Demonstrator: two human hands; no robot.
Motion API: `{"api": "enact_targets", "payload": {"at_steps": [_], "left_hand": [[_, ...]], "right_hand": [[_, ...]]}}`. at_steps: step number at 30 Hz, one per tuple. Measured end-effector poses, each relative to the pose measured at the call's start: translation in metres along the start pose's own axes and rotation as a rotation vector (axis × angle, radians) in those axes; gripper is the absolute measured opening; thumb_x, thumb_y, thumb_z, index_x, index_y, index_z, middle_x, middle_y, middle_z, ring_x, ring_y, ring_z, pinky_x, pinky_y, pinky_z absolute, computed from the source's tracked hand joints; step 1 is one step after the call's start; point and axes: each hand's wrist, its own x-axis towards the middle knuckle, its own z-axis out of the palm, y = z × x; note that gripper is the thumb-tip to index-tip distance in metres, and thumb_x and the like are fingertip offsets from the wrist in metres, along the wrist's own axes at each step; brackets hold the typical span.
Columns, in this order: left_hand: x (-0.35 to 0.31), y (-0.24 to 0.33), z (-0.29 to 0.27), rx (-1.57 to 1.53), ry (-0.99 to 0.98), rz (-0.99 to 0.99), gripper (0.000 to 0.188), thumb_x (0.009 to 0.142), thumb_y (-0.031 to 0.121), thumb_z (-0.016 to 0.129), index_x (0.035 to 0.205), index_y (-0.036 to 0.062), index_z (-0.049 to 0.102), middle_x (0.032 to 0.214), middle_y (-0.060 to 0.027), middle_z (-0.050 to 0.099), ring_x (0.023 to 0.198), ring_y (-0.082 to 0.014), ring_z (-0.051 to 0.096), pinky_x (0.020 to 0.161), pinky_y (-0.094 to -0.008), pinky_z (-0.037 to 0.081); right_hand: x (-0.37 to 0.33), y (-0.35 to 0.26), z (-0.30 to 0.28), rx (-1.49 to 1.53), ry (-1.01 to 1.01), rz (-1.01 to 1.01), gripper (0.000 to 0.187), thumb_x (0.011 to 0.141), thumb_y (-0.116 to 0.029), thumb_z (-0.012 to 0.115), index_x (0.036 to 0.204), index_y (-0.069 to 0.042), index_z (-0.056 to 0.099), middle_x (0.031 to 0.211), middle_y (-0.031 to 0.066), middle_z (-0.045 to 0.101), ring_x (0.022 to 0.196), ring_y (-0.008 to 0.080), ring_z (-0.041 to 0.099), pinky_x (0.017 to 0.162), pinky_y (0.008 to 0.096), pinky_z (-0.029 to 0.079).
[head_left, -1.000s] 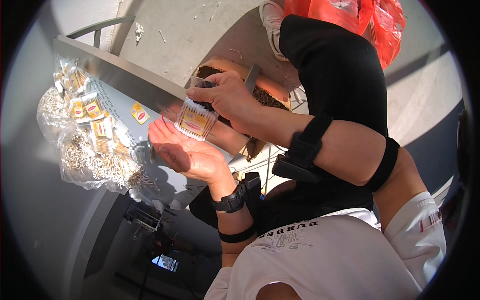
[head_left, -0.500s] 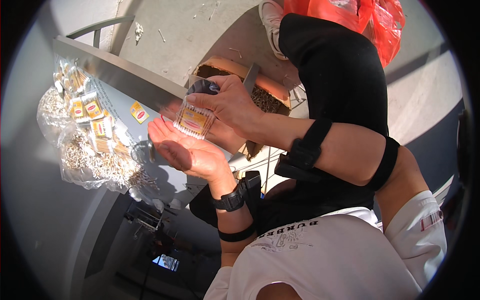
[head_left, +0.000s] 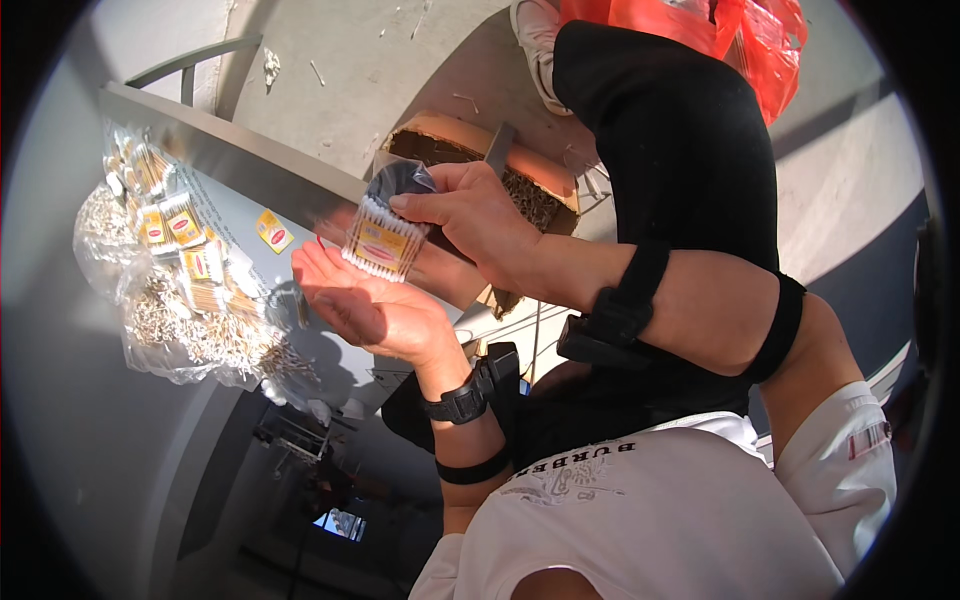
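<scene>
My right hand [head_left: 485,222] pinches the upper side of a clear plastic bag of cotton swabs [head_left: 385,240], thumb in front. White swab tips line up in the bag's lower part around a yellow label, while its upper part is loose film. Just below, my left hand [head_left: 375,318] lies palm up with its fingers stretched out and nothing in it. Whether the bag touches the left fingers I cannot tell. A loose yellow label card [head_left: 274,231] rests on the grey table [head_left: 235,205] beyond the left fingers.
Several packed swab bags [head_left: 180,220] and a large clear bag of loose swabs [head_left: 205,325] cover the table's left part. A torn cardboard box [head_left: 440,128] stands on the floor past my hands. Red plastic bags [head_left: 765,65] lie at the upper right.
My right thumb has slid back towards the edge of the swab bag, leaving more of its front uncovered. The bag hangs slightly more upright. My left hand stays palm up.
</scene>
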Motion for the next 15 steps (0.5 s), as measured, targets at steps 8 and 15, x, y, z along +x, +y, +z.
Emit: {"api": "enact_targets", "payload": {"at_steps": [8,15], "left_hand": [[0.001,-0.002,-0.003,0.003,-0.034,-0.006,0.058,0.099,0.036,0.040,0.141,-0.0038,0.031,0.152,-0.0249,0.023,0.143,-0.0342,0.020,0.119,-0.0452,0.013],[0.001,-0.001,-0.006,0.020,-0.042,-0.008,0.056,0.099,0.034,0.040,0.139,-0.0041,0.033,0.151,-0.0240,0.025,0.142,-0.0339,0.021,0.118,-0.0457,0.014]], "right_hand": [[-0.009,0.006,-0.005,-0.024,0.009,-0.023,0.006,0.084,-0.003,0.067,0.088,0.002,0.067,0.084,0.0031,0.066,0.080,0.0082,0.059,0.076,0.0246,0.048],[-0.012,0.004,-0.008,-0.123,0.064,0.013,0.008,0.080,0.003,0.062,0.073,-0.001,0.062,0.073,-0.0013,0.060,0.071,0.0069,0.052,0.071,0.0222,0.046]]}}
